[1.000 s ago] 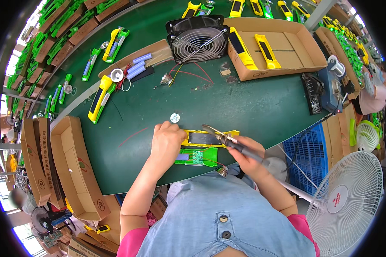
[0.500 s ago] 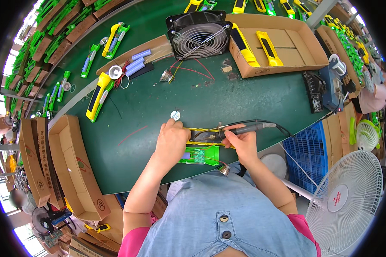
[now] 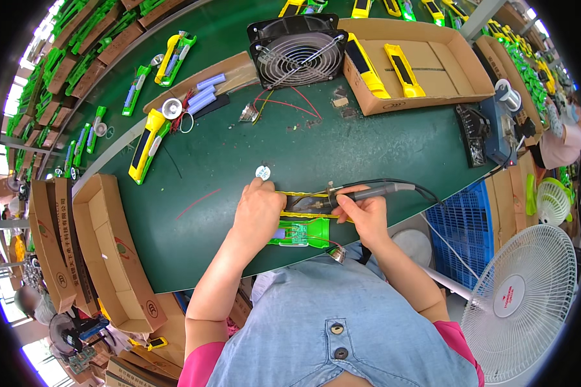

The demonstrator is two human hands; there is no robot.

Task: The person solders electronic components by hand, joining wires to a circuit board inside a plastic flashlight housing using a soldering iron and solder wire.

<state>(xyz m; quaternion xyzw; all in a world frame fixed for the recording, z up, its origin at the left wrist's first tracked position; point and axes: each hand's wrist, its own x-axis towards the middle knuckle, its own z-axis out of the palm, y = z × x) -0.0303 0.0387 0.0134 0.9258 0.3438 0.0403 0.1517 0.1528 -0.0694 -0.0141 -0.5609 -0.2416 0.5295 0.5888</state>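
My right hand (image 3: 366,216) is closed round the grey handle of a soldering iron (image 3: 382,191), whose tip points left into a yellow casing (image 3: 306,195) with a dark inside. My left hand (image 3: 259,209) is closed over the casing's left end, its fingertips hidden inside. Just beyond those fingers is a round white disc (image 3: 263,172); I cannot tell whether they touch it. Nearer my body lies a green casing half (image 3: 311,233) with a circuit board and a blue cell, partly under my left hand. Red wire joins it to a small silver lamp cup (image 3: 336,254).
A black fan with a wire guard (image 3: 300,59) stands at the back, beside a cardboard box (image 3: 432,103) holding yellow casings. Blue cells (image 3: 202,100) and a yellow-green torch (image 3: 147,147) lie at left. A soldering station (image 3: 497,132) stands right; a cable runs from the iron.
The iron's tip has shifted very slightly inside the yellow casing. Both hands keep their hold, and the rest of the bench looks the same.
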